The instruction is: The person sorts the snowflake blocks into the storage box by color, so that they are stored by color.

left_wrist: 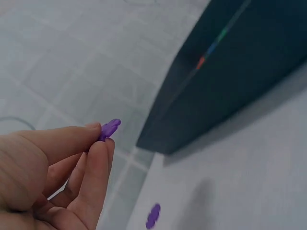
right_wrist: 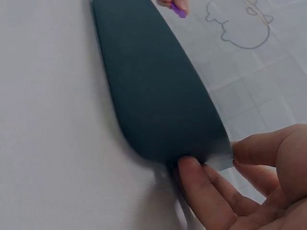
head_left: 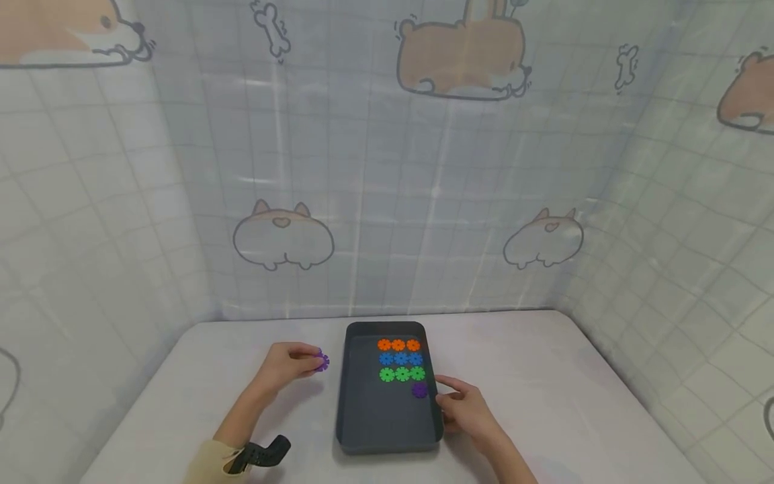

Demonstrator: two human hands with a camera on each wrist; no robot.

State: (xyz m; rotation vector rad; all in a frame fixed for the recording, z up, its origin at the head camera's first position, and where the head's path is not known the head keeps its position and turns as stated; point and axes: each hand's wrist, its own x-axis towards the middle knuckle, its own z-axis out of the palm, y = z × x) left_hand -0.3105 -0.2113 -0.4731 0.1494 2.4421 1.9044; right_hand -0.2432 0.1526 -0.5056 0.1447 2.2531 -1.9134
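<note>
My left hand (head_left: 286,366) pinches a purple flower-shaped plastic disc (left_wrist: 111,128) between thumb and fingertips, left of the dark grey tray (head_left: 363,420) and above the table. My right hand (head_left: 468,411) holds the tray's right side, fingers against the outer wall and rim. Inside the tray, along its right side, lie a row of orange discs (head_left: 398,345), a row of blue discs (head_left: 401,359) and a row of green discs (head_left: 402,374), three each. A single purple disc (head_left: 419,390) lies below the right end of the green row.
Another purple disc (left_wrist: 153,216) shows on the white table in the left wrist view; the head view does not show it. A tiled-pattern curtain (head_left: 387,269) with cartoon animals encloses the back and sides. A black wrist strap (head_left: 260,455) sits on the left forearm.
</note>
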